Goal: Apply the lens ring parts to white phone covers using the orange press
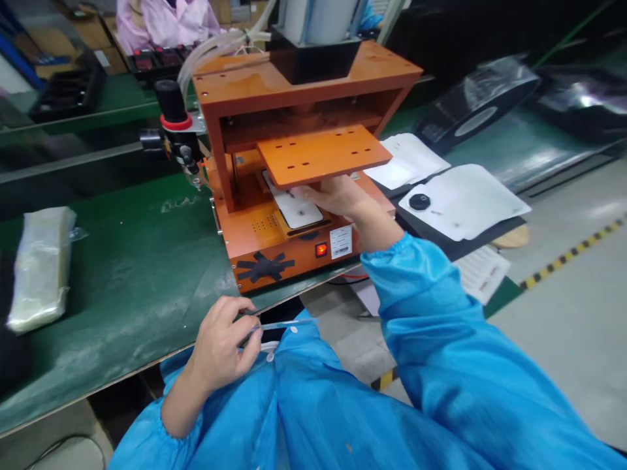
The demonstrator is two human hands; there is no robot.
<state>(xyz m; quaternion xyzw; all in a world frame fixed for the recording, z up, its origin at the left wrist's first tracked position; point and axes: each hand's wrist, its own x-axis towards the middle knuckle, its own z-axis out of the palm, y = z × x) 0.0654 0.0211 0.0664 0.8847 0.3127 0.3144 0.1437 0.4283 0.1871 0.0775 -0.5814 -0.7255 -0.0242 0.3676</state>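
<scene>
My right hand (340, 196) reaches in from the right beneath the raised orange plate (323, 156) of a press. Its fingers point left, stretched out over a white phone-shaped panel (298, 212). The plate hides part of these fingers. Face up, the panel lies on a fixture in the press base (240, 236), with a small dark mark near its front end. In front of the bench edge, my left hand (225, 343) pinches a thin clear sheet (289, 324), seen nearly edge-on, between thumb and fingers.
A lit red switch (321, 249) is on the press front. Right of the press lie white sheets (465, 202) with a round black object (420, 202). A plastic-wrapped stack (42, 267) rests on the green bench (161, 287). Behind, a person in pink (171, 26) is partly visible.
</scene>
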